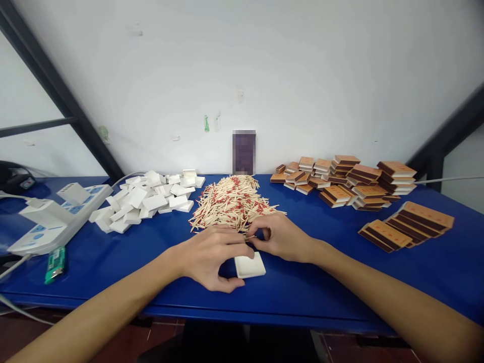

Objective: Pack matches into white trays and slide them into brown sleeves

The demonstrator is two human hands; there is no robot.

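A big heap of red-tipped matchsticks [232, 201] lies in the middle of the blue table [325, 282]. My left hand [212, 254] and my right hand [278, 234] meet at the heap's near edge, fingers curled and pinching matchsticks there. A small empty white box tray [250, 265] sits on the table just below the hands, with my left thumb beside its near-left corner.
A pile of white box trays [147, 200] lies at the left. Stacks of brown matchbox sleeves [348, 181] stand at the back right, with more flat ones [406, 226] nearer. A white power strip [56, 217] and a green lighter [55, 263] lie at the far left.
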